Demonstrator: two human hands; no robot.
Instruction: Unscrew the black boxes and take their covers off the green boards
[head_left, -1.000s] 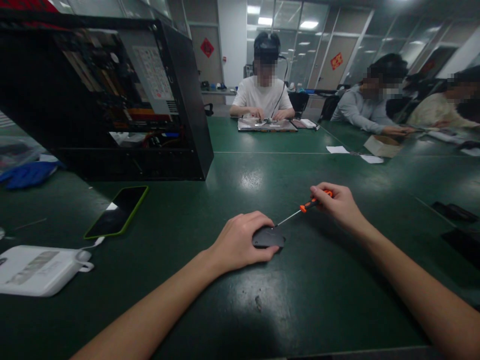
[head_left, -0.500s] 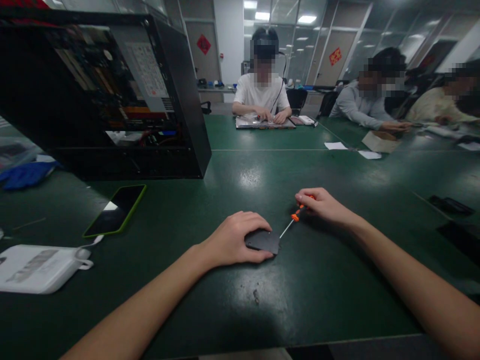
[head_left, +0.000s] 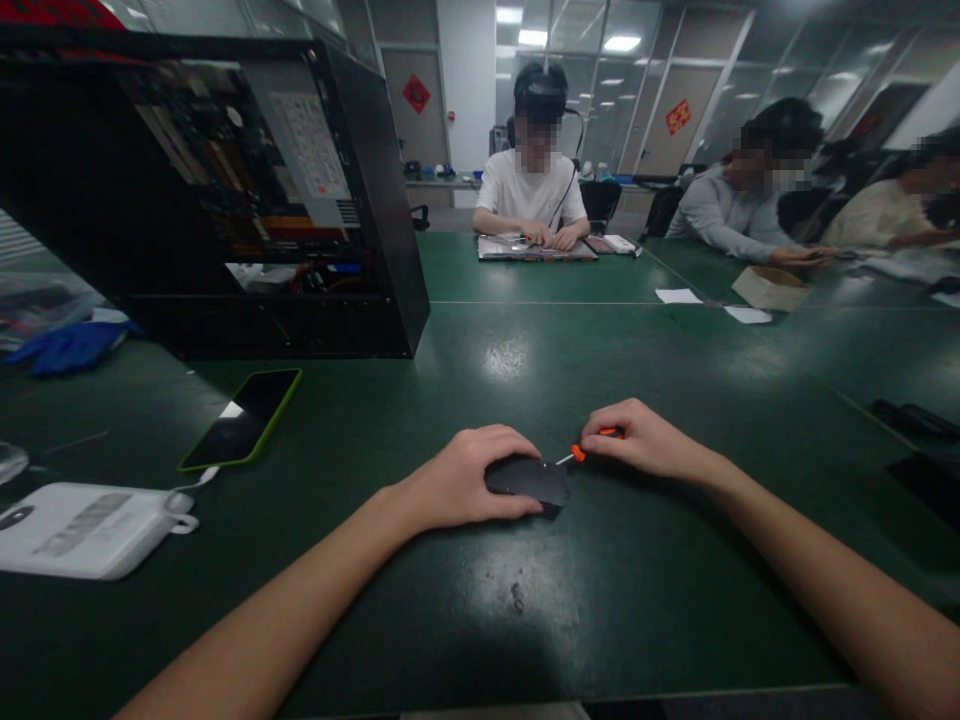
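A flat, dark grey piece with a smooth top is held just above or on the green table; its exact kind does not show. My left hand is closed around its left side, thumb along the near edge and fingers over the far edge. In my right hand is a screwdriver with an orange and black handle, the fingers wrapped round it. The metal shaft slants low to the left, and its tip meets the piece's far right edge.
An open black computer case stands at the back left. Before it lie a phone in a green case and a white power bank with a cable. Across the green table sit several people, near a small cardboard box.
The screwdriver has come down to a flatter angle, with my right hand lower and closer to the piece. The grey piece has tilted in my left hand, showing its near edge.
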